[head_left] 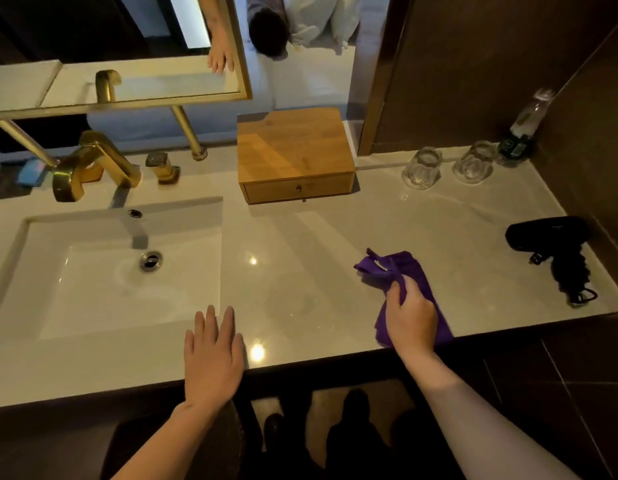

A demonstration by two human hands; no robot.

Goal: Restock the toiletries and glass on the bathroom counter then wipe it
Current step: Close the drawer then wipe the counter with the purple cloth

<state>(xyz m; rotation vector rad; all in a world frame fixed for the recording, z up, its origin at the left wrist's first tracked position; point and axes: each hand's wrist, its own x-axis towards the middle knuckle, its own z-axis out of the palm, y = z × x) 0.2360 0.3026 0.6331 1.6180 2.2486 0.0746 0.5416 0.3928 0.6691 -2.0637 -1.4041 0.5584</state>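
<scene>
My right hand [409,315] grips a purple cloth [390,266] that lies on the pale stone counter [300,258] near its front edge. My left hand [212,355] rests flat on the counter's front edge, fingers spread, holding nothing. Two clear glasses [421,168] [473,162] stand upside down at the back right. A plastic water bottle [524,128] stands in the far right corner behind them. A bamboo drawer box [293,154] sits at the back centre with its drawer shut.
A white rectangular sink [103,271] with a gold tap [89,164] fills the left side. A black hair dryer [550,237] with coiled cord lies at the right edge. A gold-framed mirror [127,95] hangs above. Dark walls close the right.
</scene>
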